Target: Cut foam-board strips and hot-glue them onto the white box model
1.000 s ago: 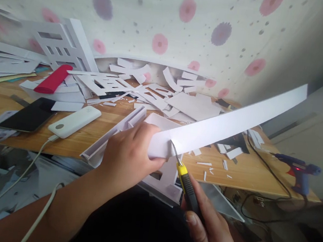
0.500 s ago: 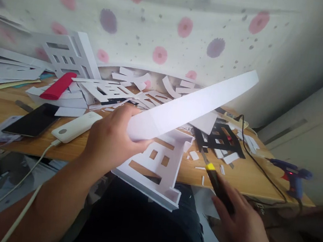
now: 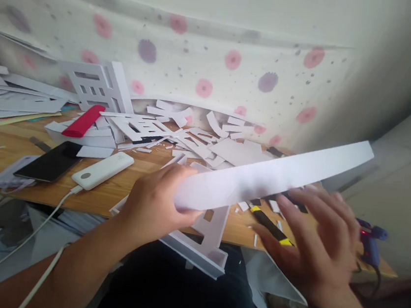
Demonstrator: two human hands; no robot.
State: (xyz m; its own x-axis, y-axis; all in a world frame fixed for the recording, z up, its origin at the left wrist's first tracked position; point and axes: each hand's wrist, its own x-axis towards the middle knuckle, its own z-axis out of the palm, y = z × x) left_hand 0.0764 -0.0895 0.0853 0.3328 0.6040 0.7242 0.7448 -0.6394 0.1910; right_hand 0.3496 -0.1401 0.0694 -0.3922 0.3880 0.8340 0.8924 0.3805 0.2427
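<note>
The left grip (image 3: 155, 205) is closed around the near end of a long white strip (image 3: 273, 176), with the thumb on top and the fingers under it. The strip is in the air above the front edge of the table (image 3: 13, 149) and goes up and to the right, away from the person.

The right grip (image 3: 310, 240) is open and holds nothing. Its fingers are spread and blurred, just under the middle part of the strip. A knife (image 3: 269, 225) with a black body and yellow ends lies on the table just beside the thumb of this grip; I cannot tell if they touch.

Under the strip, a white cut-out board (image 3: 212, 251) with square holes hangs over the table edge, above the lap of the person.

Further to the left on the table are a white power bank (image 3: 102, 170) with a cable (image 3: 32, 238), a dark phone (image 3: 49, 161) and a red roll (image 3: 83, 120). Many white scraps (image 3: 200, 136) lie near the wall. A blue glue gun (image 3: 371, 239) is at the right end of the table.
</note>
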